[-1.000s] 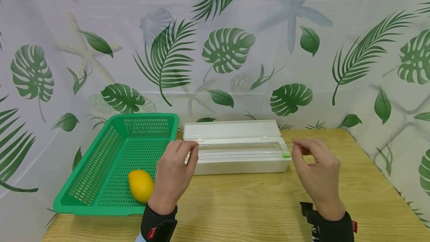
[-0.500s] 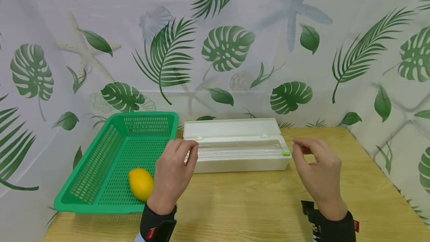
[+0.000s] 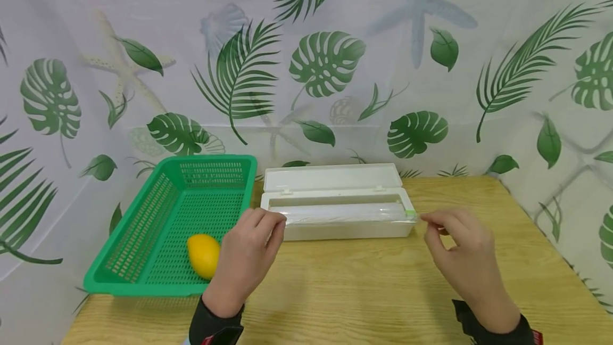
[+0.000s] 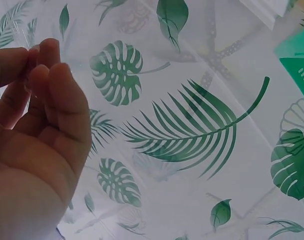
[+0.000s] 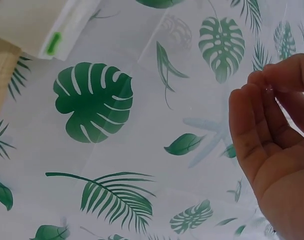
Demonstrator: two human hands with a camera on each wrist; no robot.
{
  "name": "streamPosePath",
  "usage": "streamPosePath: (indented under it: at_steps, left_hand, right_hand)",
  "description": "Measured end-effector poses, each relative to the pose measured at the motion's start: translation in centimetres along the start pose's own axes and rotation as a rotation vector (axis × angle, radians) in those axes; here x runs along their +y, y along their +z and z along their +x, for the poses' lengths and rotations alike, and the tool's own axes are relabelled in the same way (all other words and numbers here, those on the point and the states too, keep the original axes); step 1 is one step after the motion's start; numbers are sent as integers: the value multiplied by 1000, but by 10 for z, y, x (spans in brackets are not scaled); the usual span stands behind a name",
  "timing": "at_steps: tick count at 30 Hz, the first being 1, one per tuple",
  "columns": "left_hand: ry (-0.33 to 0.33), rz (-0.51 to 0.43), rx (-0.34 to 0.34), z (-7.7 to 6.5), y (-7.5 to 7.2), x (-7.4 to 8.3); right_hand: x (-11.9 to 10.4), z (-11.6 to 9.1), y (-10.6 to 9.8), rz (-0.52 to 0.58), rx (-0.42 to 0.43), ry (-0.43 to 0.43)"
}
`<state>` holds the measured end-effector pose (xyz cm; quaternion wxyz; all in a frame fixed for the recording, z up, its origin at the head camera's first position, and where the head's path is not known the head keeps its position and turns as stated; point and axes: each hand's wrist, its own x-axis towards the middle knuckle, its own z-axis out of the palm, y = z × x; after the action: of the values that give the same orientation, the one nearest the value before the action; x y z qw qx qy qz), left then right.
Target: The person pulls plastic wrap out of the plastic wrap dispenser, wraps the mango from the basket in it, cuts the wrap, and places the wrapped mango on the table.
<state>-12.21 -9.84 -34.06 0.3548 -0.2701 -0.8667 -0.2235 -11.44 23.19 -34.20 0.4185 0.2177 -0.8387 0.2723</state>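
Note:
Thumb and fingers of my left hand (image 3: 249, 262) pinch the left end of a sheet of clear plastic wrap (image 3: 335, 219), which is hard to make out. My right hand (image 3: 462, 254) pinches its other end, level with the left. Between and behind the hands lies an open white wrap dispenser box (image 3: 345, 232) with its lid (image 3: 332, 177) tipped back. A pale roll (image 3: 340, 212) shows inside, and a green slider (image 3: 410, 213) sits at the right end. In the left wrist view, the fingertips (image 4: 48, 50) of the left hand come together at the thumb.
A green plastic basket (image 3: 96, 281) stands to the left, a yellow lemon (image 3: 203, 255) in it, partly covered by the left forearm. The wooden table (image 3: 354, 286) meets a leaf-patterned cloth (image 3: 345, 142) right behind the box.
The right hand has shifted slightly right and its wrist has swung outward. The left wrist has dropped lower. The film has moved over the box, and the roll shows more plainly.

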Motion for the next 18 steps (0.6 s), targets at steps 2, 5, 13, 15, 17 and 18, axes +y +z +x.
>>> streamPosePath:
  at_steps: [2,5,13,15,17,18]
  left_hand:
    - [19,2,-37,-6,-2,0]
    - [42,1,-98,-17,-4,1]
    - [124,-35,-201,-43,0,6]
    - [133,-45,-224,-49,2,6]
    - [143,-52,-248,-55,5,6]
    - [149,-54,-258,-58,7,5]
  right_hand:
    - [-1,-6,-3,-20,-51,-13]
    - [-4,-15,-9,-53,-151,-6]
    - [-4,-43,-15,-72,-288,-35]
    - [-2,-50,-13,-64,-300,-56]
    - [-1,-56,-11,-53,-313,-85]
    - [0,-59,-10,-53,-318,-101]
